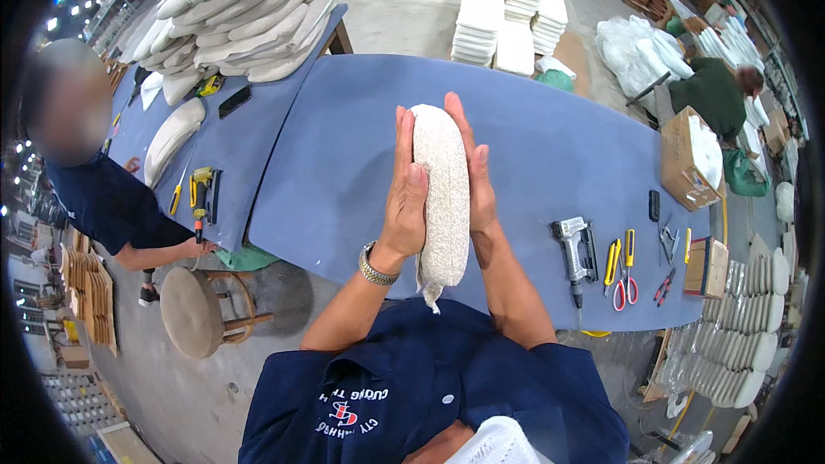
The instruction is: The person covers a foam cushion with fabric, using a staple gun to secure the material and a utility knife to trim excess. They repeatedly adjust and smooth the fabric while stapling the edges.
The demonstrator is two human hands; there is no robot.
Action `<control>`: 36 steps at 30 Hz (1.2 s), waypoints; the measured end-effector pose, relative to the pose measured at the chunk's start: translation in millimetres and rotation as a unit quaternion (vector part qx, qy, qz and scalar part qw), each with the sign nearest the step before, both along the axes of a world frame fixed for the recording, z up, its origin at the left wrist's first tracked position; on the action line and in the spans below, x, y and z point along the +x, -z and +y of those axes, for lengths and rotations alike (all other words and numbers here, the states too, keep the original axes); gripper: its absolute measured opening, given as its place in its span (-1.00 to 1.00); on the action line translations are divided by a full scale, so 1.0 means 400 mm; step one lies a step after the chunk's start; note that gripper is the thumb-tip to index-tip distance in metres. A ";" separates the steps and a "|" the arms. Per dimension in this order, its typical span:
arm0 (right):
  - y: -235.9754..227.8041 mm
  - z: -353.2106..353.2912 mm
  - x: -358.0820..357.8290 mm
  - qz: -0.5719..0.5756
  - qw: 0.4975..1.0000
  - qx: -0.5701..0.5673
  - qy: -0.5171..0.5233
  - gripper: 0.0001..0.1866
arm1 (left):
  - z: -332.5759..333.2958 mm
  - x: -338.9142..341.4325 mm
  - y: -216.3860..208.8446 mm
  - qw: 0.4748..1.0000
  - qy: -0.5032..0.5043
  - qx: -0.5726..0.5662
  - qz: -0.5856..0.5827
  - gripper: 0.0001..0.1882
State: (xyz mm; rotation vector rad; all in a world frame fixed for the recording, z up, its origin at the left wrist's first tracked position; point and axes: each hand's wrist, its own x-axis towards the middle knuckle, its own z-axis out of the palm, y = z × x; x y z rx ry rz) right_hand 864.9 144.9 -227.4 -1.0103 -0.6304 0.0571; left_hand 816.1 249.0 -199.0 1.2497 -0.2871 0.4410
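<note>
White material (494, 442) sits closest at six o'clock, on the navy shirt (412, 352) of the person; straight above it, from the centre toward twelve o'clock, a long beige cushion (443, 198) stands upright in front of the blue table (344, 146), its cover gathered into a small twisted tail at the lower end; the left hand (402, 202) presses flat along its left side, fingers extended upward and clamped on the cushion, thumb raised near its face; the right hand (478, 176) presses the opposite side in the same way, fingers straight against it.

On the tabletop toward half past three lie a staple gun (574, 251), a yellow knife (612, 262) and red-handled scissors (626, 292), all apart from the hands; at half past ten rises a pile of cushions (258, 21); at half past nine a co-worker (112, 189) stands beside another table section, a hand near green cloth (243, 258); at eight o'clock is a round stool (191, 314).
</note>
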 end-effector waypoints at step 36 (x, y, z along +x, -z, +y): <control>-0.034 -0.204 0.129 -0.084 0.973 -0.040 0.212 -0.41 | -0.114 0.173 0.285 0.977 0.185 0.060 0.090 -0.29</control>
